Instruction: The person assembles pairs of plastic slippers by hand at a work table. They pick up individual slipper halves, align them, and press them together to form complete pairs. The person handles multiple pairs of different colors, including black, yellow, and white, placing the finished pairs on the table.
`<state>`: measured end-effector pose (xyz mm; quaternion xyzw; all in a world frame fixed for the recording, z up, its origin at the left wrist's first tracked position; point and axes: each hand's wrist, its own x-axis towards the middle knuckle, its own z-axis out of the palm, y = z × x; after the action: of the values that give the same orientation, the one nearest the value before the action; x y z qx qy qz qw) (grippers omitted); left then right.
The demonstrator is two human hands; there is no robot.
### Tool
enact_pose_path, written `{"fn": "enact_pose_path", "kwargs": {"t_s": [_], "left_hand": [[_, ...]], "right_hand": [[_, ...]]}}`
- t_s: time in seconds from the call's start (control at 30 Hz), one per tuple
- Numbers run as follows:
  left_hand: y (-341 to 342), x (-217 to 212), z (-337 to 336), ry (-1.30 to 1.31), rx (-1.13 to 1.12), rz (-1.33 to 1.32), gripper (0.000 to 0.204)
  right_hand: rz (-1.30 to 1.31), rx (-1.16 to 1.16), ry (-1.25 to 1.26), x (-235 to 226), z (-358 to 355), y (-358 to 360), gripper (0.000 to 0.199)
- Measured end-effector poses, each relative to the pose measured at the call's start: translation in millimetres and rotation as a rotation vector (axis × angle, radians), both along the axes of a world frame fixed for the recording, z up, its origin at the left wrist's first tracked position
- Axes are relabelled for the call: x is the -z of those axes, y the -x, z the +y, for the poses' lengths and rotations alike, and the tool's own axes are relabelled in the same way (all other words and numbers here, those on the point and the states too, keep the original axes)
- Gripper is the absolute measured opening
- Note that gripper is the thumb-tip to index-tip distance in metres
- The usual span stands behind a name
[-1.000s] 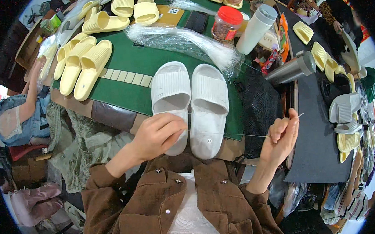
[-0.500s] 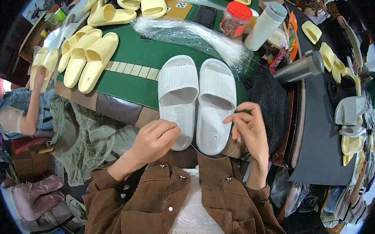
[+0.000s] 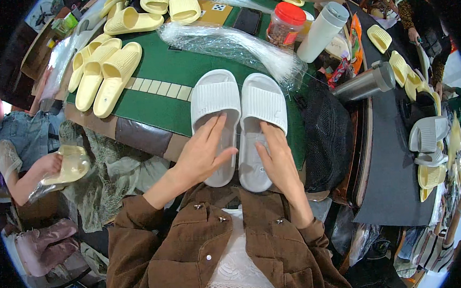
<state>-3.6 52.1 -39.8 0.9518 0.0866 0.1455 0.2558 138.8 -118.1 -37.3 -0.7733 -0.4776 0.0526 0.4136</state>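
Observation:
Two pale grey slide slippers stand side by side on the table's near edge, toes pointing away from me. My left hand (image 3: 202, 145) lies over the left slipper (image 3: 215, 95), fingers stretched toward the opening under its ribbed strap and thumb held apart. Over the right slipper (image 3: 263, 100), my right hand (image 3: 278, 154) has its fingertips at the strap's opening and its thumb spread along the footbed. Both hands are open. The tips of some fingers are partly hidden by the straps. A bundle of clear plastic strands (image 3: 235, 42) lies beyond the slippers.
Yellow slippers (image 3: 115, 77) sit at the left of the green table top (image 3: 174, 66). A red-lidded jar (image 3: 287, 23), a white tumbler (image 3: 322, 32), a steel flask (image 3: 365, 82) and a black mesh bag (image 3: 329, 133) line the right. A co-worker's hand (image 3: 49, 165) holds a yellow slipper at left.
My hands have moved from near the slippers' heels, where a thin strand looped between them, up to the strap openings, and have opened. The co-worker's hand at left has come down with a slipper.

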Motion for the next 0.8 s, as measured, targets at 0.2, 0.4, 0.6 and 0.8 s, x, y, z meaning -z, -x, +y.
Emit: {"fn": "enact_pose_path", "kwargs": {"t_s": [0.2, 0.4, 0.6, 0.8], "left_hand": [[-26.8, 3.1, -6.1, 0.000, -0.080, 0.087, 0.095], [-50.5, 1.9, -11.3, 0.090, -0.161, 0.202, 0.084], [-66.1, 9.0, -12.9, 0.044, -0.227, 0.173, 0.057], [-71.8, 10.2, -9.7, 0.137, -0.249, 0.234, 0.060]], "right_hand": [[0.045, 0.061, 0.234, 2.0, 34.1, -15.9, 0.031], [0.079, 0.008, 0.292, 20.6, 49.0, -26.4, 0.043], [0.118, 0.029, 0.308, 19.0, 49.2, -25.3, 0.044], [0.244, 0.008, 0.257, 14.9, 45.2, -26.7, 0.047]]}}
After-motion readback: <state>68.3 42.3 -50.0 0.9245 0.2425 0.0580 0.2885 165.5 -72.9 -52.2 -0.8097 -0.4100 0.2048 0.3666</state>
